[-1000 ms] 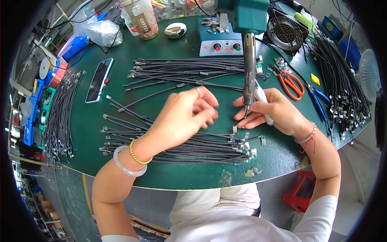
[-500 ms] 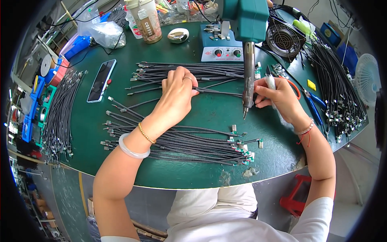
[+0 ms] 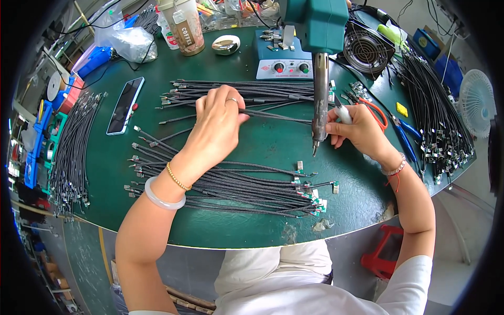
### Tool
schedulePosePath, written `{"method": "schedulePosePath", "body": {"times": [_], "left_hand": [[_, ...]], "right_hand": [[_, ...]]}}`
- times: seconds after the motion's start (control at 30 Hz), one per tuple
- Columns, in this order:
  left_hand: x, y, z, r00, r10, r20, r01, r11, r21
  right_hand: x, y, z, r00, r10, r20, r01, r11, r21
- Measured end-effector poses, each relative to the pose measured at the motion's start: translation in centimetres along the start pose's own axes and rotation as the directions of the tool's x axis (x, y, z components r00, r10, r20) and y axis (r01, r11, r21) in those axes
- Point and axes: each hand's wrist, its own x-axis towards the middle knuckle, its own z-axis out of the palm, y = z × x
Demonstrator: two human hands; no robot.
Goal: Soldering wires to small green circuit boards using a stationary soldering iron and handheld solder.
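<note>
- From the head view, the left hand (image 3: 220,118) pinches one dark braided cable (image 3: 278,117) between thumb and fingers, and there it runs, just below the upper bundle (image 3: 231,94), rightward toward the downward-pointing teal tool (image 3: 319,65).
- Over to the right hand (image 3: 362,131): its fingers are wrapped around a white pen-like tool (image 3: 344,114). Does it grip the cable's end too? Cannot tell; the metal barrel is in the way.
- Here's the tense spot! The metal tip (image 3: 315,149) hangs near the right fingertips, and a small inward slip could bring skin or braid against it; if it is hot, expect a burn.
- That white tool stands close to the barrel as well, so a turn of the wrist could knock the two together.
- The left forearm crosses above the lower bundle (image 3: 241,189); a low sweep could drag those cables askew.
- And a hard tug there might strain the small green-and-metal connectors (image 3: 316,206), whose joints look delicate.
</note>
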Motion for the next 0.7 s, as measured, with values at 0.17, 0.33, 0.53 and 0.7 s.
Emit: {"method": "schedulePosePath", "body": {"times": [0.17, 0.33, 0.53, 0.7], "left_hand": [[0.3, 2.2, 0.6, 0.995, 0.082, 0.061, -0.071, 0.982, -0.173], [0.7, 4.3, 2.3, 0.998, 0.040, 0.051, -0.006, 0.840, -0.543], [1.1, 4.4, 3.2, 0.959, -0.190, 0.211, 0.282, 0.719, -0.635], [1.7, 4.4, 4.0, 0.851, -0.298, 0.433, 0.525, 0.512, -0.680]], "right_hand": [[0.3, 0.3, 1.1, 0.995, -0.012, 0.102, -0.012, 0.974, 0.226], [0.7, 1.0, 2.6, 0.987, -0.061, 0.148, 0.009, 0.944, 0.330], [0.5, 1.1, 2.2, 0.993, -0.003, 0.120, -0.055, 0.877, 0.477], [1.2, 2.1, 1.8, 0.991, 0.030, 0.127, -0.086, 0.882, 0.462]]}}
